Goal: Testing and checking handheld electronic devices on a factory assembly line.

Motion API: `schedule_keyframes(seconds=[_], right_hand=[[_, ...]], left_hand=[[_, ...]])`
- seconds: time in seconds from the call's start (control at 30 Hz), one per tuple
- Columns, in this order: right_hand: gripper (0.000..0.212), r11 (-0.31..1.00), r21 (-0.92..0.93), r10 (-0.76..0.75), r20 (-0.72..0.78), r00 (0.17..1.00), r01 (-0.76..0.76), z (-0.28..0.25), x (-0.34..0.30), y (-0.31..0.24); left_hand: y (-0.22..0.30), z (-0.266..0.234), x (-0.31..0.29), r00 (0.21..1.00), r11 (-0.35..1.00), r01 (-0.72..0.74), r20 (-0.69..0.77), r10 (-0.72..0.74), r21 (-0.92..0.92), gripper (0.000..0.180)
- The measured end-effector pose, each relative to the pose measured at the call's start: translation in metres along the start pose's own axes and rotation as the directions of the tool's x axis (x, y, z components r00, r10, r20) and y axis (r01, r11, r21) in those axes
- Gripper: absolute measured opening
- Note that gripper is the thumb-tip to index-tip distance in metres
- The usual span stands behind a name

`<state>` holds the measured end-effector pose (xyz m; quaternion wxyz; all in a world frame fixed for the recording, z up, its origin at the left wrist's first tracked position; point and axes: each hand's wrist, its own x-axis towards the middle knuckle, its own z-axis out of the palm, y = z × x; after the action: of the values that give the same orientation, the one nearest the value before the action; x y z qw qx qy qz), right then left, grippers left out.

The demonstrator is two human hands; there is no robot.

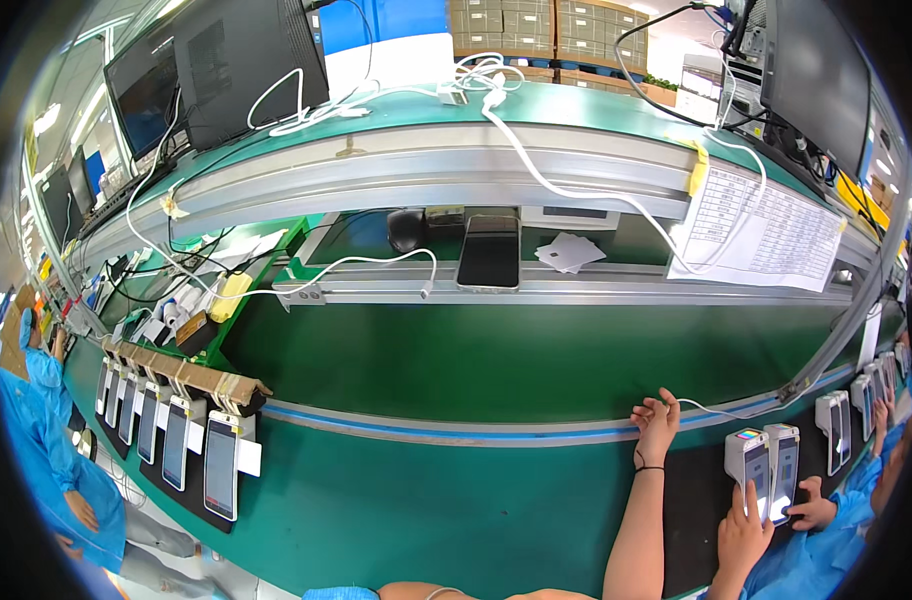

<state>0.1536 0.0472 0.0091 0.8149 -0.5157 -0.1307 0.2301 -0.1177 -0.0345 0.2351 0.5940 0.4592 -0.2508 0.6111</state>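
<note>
My right hand (656,420) reaches up over the bench to the blue-striped metal rail, a dark band on its wrist. Its fingers are curled and pinch the end of a thin white cable (721,411), which runs off to the right; the plug is hidden in the fingers. My left arm (416,590) shows only as a strip of bare skin and blue sleeve at the lower edge, its fingers hidden. Beside my right arm, a co-worker's hands (744,528) touch two white handheld payment terminals (784,470) with lit screens.
Several white terminals (222,465) lean in a row against a cardboard-topped rack at left. A black phone (489,252) and white cards (570,252) lie on the lower ledge. White cables (536,170) hang from the upper shelf, by a taped paper sheet (751,230). Co-workers sit both sides.
</note>
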Motion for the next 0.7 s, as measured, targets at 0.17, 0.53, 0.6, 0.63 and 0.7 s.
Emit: schedule_keyframes(seconds=[0.17, 0.53, 0.6, 0.63, 0.7], right_hand=[[0.02, 1.0, -0.011, -0.015, -0.003, 1.0, 0.015, 0.002, -0.001, -0.003], [0.021, 1.0, -0.009, -0.013, 0.005, 1.0, 0.013, -0.004, -0.002, -0.002], [0.021, 1.0, -0.006, -0.014, -0.001, 1.0, 0.014, -0.003, -0.003, -0.002], [0.021, 1.0, -0.011, -0.013, -0.001, 1.0, 0.013, -0.003, -0.002, -0.001], [0.021, 1.0, -0.017, -0.011, -0.003, 1.0, 0.011, -0.002, -0.001, 0.0]], left_hand=[[-0.002, -0.007, -0.007, 0.994, 0.994, -0.104, -0.025, 0.104, 0.017, 0.007], [-0.003, -0.01, -0.02, 0.987, 0.99, -0.138, 0.091, 0.136, 0.02, 0.008], [0.001, -0.008, -0.018, 0.984, 0.987, -0.157, 0.086, 0.154, 0.022, 0.008], [0.008, -0.004, -0.015, 0.997, 0.996, -0.075, -0.014, 0.076, 0.044, 0.008], [0.014, -0.001, -0.01, 0.993, 0.998, 0.01, -0.117, -0.003, 0.057, 0.008]])
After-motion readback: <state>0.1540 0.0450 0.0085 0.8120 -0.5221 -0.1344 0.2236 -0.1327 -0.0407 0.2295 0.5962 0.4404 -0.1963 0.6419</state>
